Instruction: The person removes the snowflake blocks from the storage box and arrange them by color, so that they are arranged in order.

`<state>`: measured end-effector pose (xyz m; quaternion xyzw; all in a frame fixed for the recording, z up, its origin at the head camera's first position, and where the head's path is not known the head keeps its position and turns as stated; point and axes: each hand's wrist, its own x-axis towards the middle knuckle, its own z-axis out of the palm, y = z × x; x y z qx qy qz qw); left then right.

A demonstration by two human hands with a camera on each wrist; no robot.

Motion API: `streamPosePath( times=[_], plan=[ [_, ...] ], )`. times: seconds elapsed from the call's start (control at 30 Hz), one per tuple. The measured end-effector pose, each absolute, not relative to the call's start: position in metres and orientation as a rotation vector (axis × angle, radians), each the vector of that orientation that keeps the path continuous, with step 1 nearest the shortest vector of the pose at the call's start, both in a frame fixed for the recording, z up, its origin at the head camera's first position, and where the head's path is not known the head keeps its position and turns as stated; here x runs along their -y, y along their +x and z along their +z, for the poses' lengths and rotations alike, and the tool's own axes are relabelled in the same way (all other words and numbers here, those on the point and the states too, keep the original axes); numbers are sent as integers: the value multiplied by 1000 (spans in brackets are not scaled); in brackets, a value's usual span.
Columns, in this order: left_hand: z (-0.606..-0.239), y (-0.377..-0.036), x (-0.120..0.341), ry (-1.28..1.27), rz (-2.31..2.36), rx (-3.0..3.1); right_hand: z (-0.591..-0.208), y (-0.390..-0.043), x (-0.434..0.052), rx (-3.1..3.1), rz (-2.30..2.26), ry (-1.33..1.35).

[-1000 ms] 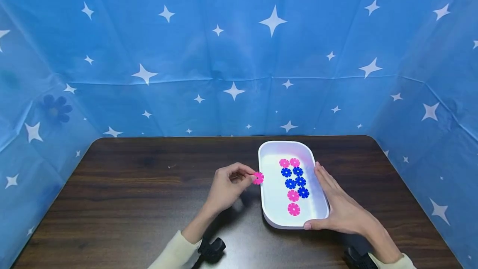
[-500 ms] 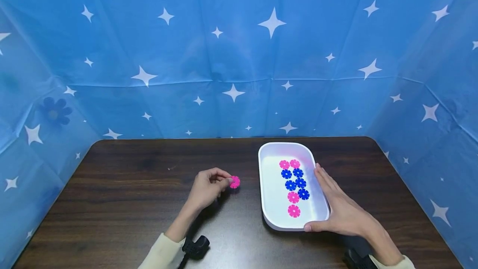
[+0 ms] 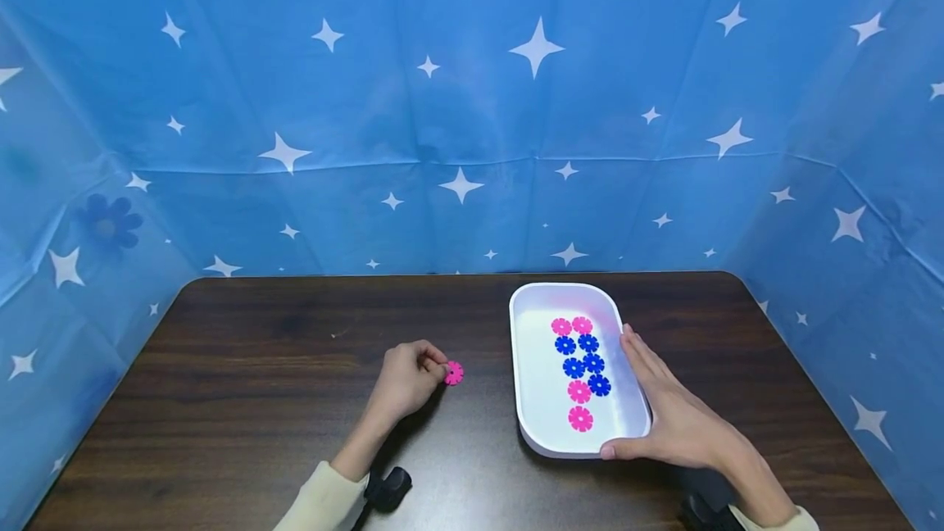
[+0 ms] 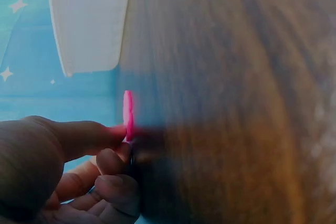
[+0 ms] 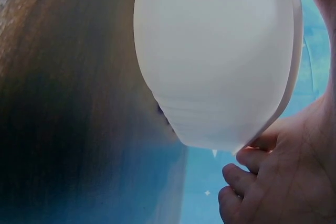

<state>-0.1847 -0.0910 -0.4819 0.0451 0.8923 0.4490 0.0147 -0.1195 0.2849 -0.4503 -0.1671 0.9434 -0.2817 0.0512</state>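
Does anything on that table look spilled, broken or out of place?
Nothing looks spilled or broken. One pink piece is outside the white tray, but the left hand pinches it; the other pieces lie inside. A tiny pale mark on the table is too small to identify.

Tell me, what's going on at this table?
A person's left hand pinches a pink flower-shaped piece to the left of a white tray; whether it touches the table is unclear. The right hand rests against the tray's right side. In the tray lie four pink pieces and five blue pieces.
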Motion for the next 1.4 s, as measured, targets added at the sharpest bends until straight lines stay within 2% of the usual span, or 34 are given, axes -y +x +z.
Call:
streamPosePath(
  times=[0.33,0.9,1.4],
  plan=[
    [-477,-183,93,152,1366,-2768,-451,-120,-283,-2864,-859,-511],
    [-441,-182,58,681,1454,-2605,-450,-121,-283,-2855,-874,-514],
    [-413,-179,8,970,1375,-2473,-450,-122,-284,-2862,-857,-508]
  ],
)
